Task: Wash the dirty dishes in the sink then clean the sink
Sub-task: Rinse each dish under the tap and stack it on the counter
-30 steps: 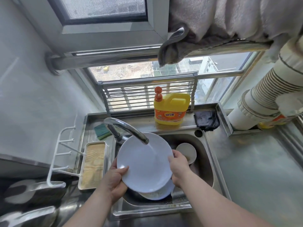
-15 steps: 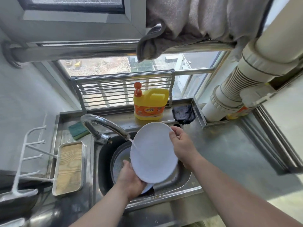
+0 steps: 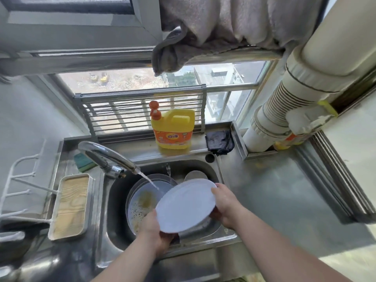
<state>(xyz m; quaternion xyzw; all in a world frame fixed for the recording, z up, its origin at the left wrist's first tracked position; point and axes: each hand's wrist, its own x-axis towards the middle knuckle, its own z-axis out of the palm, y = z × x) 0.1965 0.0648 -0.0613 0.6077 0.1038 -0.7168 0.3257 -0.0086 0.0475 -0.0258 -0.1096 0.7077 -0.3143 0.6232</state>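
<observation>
I hold a white plate (image 3: 186, 205) tilted over the right half of the steel sink (image 3: 215, 176). My left hand (image 3: 155, 231) grips its near lower rim and my right hand (image 3: 224, 204) grips its right rim. Water runs from the faucet (image 3: 107, 157) onto a dirty plate (image 3: 143, 202) with yellow food smears lying in the basin. A small white bowl (image 3: 195, 175) sits at the back of the sink, partly hidden by the held plate.
A yellow dish soap bottle (image 3: 173, 131) and a dark cloth (image 3: 219, 141) stand on the ledge behind the sink. A green sponge (image 3: 83, 162) lies behind the faucet. A wood-lined tray (image 3: 70, 204) and white rack (image 3: 22, 180) are left; steel counter (image 3: 284, 196) right.
The white plate has moved right, out of the water stream, and tilted flatter. The stream now falls on the dirty plate below. My view shifted left and down.
</observation>
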